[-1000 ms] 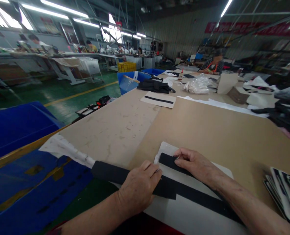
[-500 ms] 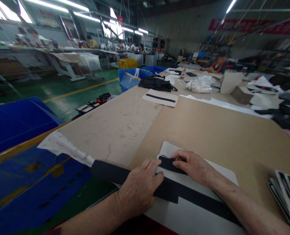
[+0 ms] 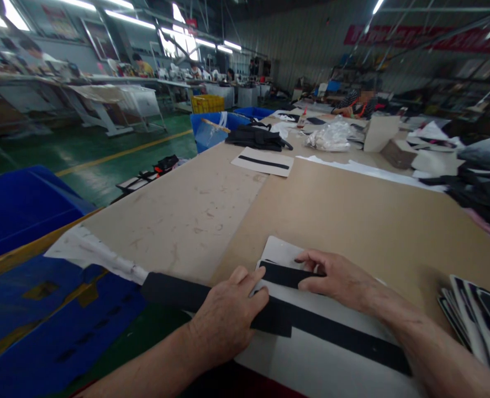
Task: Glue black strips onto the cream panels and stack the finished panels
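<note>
A short black strip lies across a pale, round-cornered panel near the front table edge. My right hand grips its right part between thumb and fingers. My left hand rests at its left end, index fingertip touching it, thumb spread apart. Below that hand, a wider black piece runs along the table edge. A long black band crosses another pale panel in front of me. My left palm hides part of the black material.
Stacked pale and black panels lie at the right. Further back are a panel with a black strip, folded black goods and clear plastic bags. Blue bins stand left. A co-worker sits at the far end.
My right hand has slid rightward along the short black strip, baring more of it. My left hand stays at its left end. The whole view has shifted slightly.
</note>
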Available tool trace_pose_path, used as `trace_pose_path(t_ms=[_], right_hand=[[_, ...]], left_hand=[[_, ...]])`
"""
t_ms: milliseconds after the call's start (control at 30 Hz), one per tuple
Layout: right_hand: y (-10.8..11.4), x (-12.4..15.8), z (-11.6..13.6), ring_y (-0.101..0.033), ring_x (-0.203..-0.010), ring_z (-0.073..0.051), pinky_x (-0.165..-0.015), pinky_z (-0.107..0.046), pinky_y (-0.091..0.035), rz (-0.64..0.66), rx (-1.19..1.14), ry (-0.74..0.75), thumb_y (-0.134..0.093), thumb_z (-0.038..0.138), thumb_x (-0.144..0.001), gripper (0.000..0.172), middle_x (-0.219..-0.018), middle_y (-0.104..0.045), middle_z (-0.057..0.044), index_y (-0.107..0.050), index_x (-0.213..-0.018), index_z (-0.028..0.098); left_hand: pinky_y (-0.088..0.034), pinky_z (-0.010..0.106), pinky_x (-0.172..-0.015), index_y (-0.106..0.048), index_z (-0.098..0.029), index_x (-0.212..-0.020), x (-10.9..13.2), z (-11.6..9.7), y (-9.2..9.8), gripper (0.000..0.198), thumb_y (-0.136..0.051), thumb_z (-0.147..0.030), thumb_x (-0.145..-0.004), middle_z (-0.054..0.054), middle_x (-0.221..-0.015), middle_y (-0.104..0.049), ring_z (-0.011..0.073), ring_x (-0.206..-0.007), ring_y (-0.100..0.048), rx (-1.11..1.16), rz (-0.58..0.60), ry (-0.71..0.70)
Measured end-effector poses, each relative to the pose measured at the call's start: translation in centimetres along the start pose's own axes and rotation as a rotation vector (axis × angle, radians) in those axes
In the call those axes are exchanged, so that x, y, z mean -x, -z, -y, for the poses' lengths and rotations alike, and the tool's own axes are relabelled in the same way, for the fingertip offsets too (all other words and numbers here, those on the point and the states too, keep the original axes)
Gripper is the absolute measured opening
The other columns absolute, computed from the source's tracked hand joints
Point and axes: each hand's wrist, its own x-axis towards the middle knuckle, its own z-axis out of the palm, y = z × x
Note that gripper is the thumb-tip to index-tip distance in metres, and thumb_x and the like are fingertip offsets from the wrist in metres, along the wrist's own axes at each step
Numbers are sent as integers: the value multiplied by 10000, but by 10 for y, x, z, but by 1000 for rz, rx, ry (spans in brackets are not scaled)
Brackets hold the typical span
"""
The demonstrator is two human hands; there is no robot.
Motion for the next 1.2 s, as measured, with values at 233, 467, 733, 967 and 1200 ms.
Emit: trace_pose_path(t_ms=[233,467,733,967,1200], right_hand=[[46,68,-71,-595,-796,-201,-734,-319,-453,-33,-101,-183,-652,409,-739,242,-845,-669,-11,-670,-899,227],[18,92,-88,-633,-809,-211,-751,-335,-469,-284,-216,-313,-606,470,-786,265,-868,-703,-2,-649,-913,242],[10,90,-89,-640,-809,-208,-727,-319,-452,-468,-132,-358,-619,480,-764,291,-876,-715,-3,-647,-909,230],[6,87,-83,-643,-805,-212,-734,-338,-445,-497,-68,-374,-591,417,-798,220,-869,-722,-4,-647,-896,228],[2,85,-83,-654,-853,-227,-779,-353,-449,-542,2,-394,-602,407,-794,233,-923,-728,-27,-663,-933,230]], left_hand=[[-464,473,-1013,-547,-189,-1269,-1,2,-3,566,-566,-78,-714,110,-1515,-387,304,-1255,-408,-3,-6,5],[-461,461,-1026,-582,-189,-1245,0,6,-9,666,-523,-15,-605,90,-1495,-421,296,-1227,-443,-39,-77,-17],[-466,476,-1029,-600,-184,-1246,1,9,-16,615,-504,5,-669,97,-1475,-451,296,-1235,-453,-62,-173,-43],[-492,469,-994,-614,-191,-1235,1,8,-16,632,-505,15,-648,101,-1453,-480,302,-1189,-498,-90,-190,-51],[-481,462,-1013,-626,-191,-1223,1,4,-13,637,-505,33,-639,97,-1442,-500,291,-1195,-502,-85,-207,-26]])
